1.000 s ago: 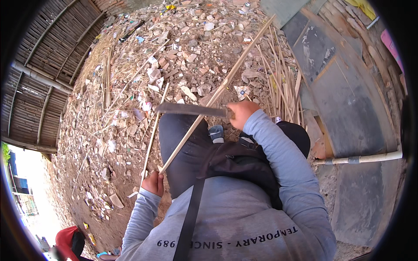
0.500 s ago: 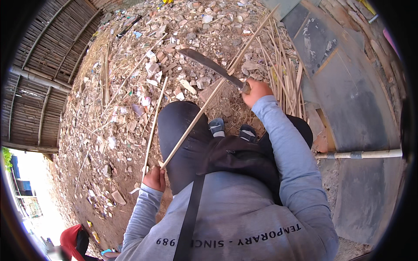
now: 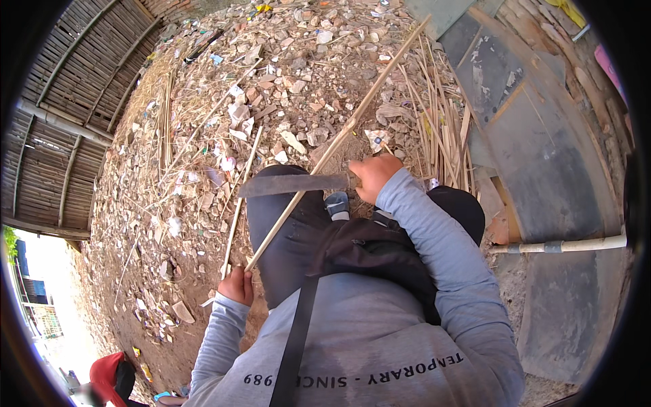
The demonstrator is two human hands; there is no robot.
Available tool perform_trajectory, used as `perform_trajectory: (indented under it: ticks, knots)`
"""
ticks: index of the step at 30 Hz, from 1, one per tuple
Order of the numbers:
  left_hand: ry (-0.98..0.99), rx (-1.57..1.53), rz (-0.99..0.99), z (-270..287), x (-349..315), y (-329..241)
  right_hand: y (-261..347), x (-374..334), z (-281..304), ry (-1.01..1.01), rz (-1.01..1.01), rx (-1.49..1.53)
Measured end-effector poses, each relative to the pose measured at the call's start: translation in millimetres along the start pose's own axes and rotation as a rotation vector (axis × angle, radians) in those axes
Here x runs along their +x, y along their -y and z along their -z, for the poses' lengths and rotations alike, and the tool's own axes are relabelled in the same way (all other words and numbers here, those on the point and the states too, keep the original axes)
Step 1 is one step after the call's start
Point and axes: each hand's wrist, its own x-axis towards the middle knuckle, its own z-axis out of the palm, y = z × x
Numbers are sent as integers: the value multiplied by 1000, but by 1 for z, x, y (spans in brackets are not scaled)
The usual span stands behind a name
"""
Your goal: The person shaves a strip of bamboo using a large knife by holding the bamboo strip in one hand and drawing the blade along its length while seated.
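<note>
My left hand (image 3: 236, 285) is closed around the near end of a long bamboo strip (image 3: 369, 97), which slants away over my left thigh toward the far right. In my right hand (image 3: 377, 176) is the handle of a machete (image 3: 295, 184). Its broad dark blade points left and crosses the strip above my left thigh. Whether the edge touches the strip I cannot tell. A second thin strip (image 3: 243, 197) lies left of my knee, its near end close to my left hand.
Split bamboo strips (image 3: 441, 115) lie in a bundle at the right, beside dark flat sheets (image 3: 542, 156). Rubble (image 3: 203, 122) covers the ground ahead. A woven bamboo wall (image 3: 68, 81) stands at the far left. A person in red (image 3: 107, 373) is at the lower left.
My right hand has drawn the machete nearer to me along the bamboo strip. The blade has swung from slanting away to lying nearly level. My left hand keeps its grip.
</note>
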Motion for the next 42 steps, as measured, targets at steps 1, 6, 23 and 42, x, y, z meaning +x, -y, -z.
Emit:
perform_trajectory:
  ticks: [1,6,23,42]
  knots:
    - [-3,2,7,0,-4,9,3,1,1,5,69,-74]
    - [39,36,7,14,2,13,-66,12,-1,-58,-324,-126]
    - [61,-157,43,-1,41,-30,-43,5,-4,-164,-322,140]
    - [76,-68,75,0,46,-37,1,-1,-15,236,-30,186]
